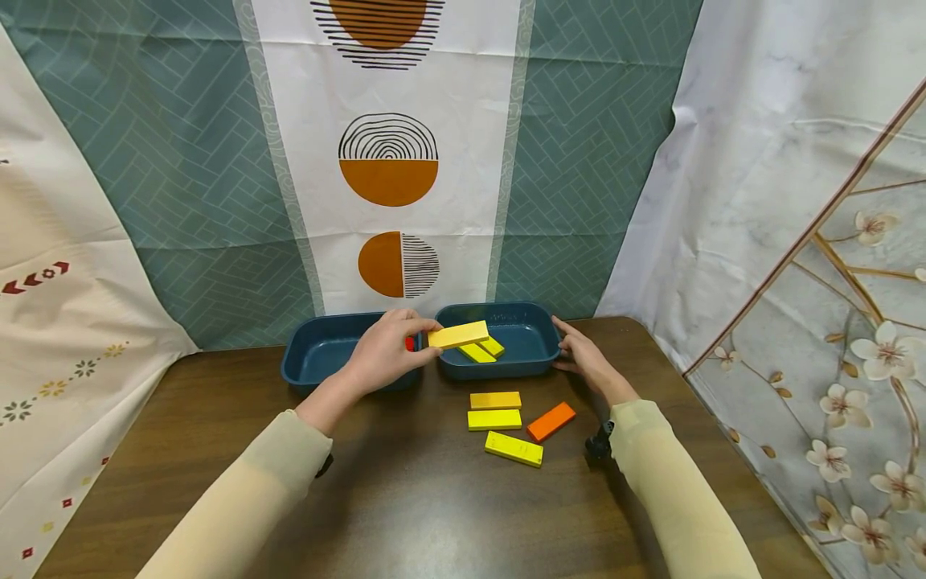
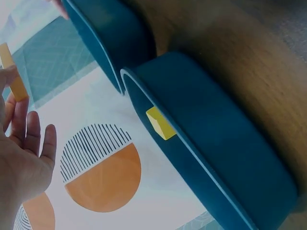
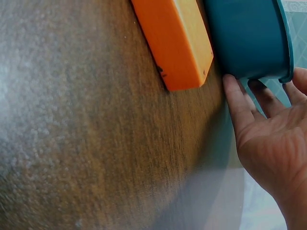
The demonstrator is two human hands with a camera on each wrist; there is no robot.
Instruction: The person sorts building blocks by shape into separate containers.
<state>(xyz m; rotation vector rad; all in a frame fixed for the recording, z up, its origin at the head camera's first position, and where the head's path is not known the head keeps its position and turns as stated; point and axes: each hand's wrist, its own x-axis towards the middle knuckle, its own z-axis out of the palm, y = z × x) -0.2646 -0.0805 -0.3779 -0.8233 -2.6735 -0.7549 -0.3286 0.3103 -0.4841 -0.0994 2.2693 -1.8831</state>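
My left hand pinches one end of a yellow-orange block between thumb and fingers, holding it above the left part of the right blue bin. Inside that bin lie two yellow blocks, one being the near block. Against the bin's right end rest the fingertips of my right hand; the right wrist view shows its fingers extended along the outer wall. The left blue bin, partly hidden by my left hand, holds something red and a yellow block.
In front of the right bin, an amber block, a yellow block, another yellow block and an orange block lie on the brown table. A patterned curtain hangs behind the bins.
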